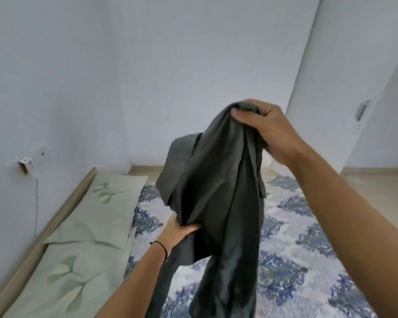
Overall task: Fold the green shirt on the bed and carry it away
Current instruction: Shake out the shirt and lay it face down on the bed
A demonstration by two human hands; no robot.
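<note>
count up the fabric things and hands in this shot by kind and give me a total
Shirt: 1
Pillows: 2
Bedspread: 1
Hands, left and right: 2
Total: 6

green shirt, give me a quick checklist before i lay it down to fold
1. Right hand grips the top of the green shirt: ok.
2. Left hand holds a lower edge: ok.
3. Shirt spread flat and open: not ok, it hangs bunched.
4. Bare spot on the patterned bedspread to lay it on: ok.
5. Shirt clear of the pillows: ok.
6. Sleeves untangled: cannot tell.
</note>
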